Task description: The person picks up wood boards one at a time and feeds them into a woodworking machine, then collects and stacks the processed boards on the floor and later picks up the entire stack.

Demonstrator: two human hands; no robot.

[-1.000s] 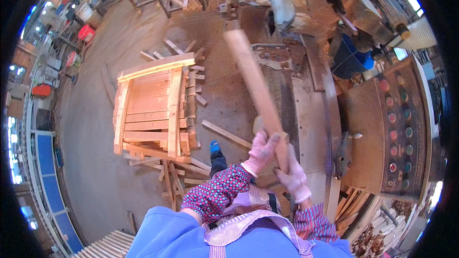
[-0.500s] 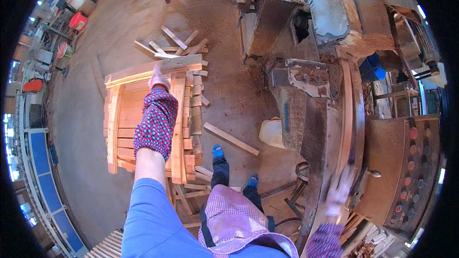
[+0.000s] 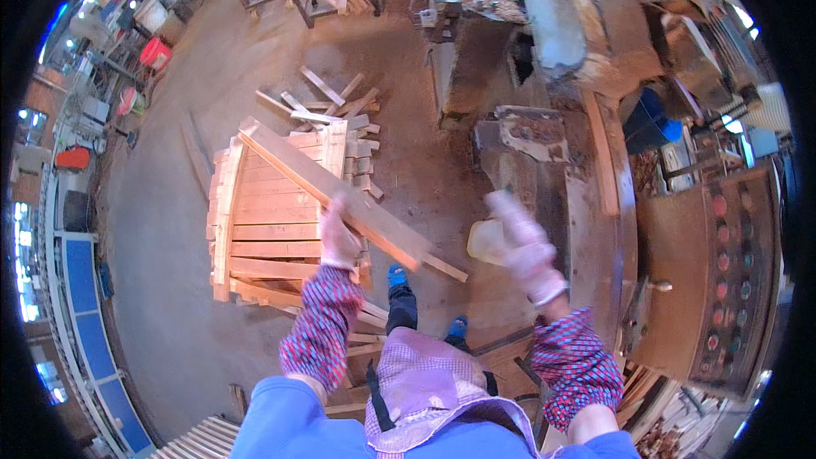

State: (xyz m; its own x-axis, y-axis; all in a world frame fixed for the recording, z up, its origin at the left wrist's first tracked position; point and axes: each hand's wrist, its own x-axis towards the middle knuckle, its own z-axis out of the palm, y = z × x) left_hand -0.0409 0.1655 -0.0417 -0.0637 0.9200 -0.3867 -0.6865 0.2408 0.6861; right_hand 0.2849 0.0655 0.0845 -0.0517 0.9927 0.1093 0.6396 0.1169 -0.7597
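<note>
My left hand (image 3: 338, 238), in a pale glove, grips a wooden plank (image 3: 314, 173) at its near edge. That plank slants over the stack of boards (image 3: 272, 214), its far end at the upper left and its near end toward my feet. My right hand (image 3: 523, 246), gloved too, hangs in the air between the stack and the machine. It is blurred, but its fingers look stretched out and hold nothing. On the machine bed (image 3: 591, 229) to the right, a long wooden strip (image 3: 602, 153) lies along the far part.
Loose wood offcuts (image 3: 319, 85) lie beyond the stack, and a thin stick (image 3: 446, 268) rests near my feet. A pale container (image 3: 486, 240) stands by the machine. At the right is a panel with round buttons (image 3: 718, 280); a red bucket (image 3: 155, 53) stands far left.
My left hand has drawn the plank from the stack's far edge toward me and turned it aslant. My right hand has left the machine, moving left. The strip on the machine lies farther away.
</note>
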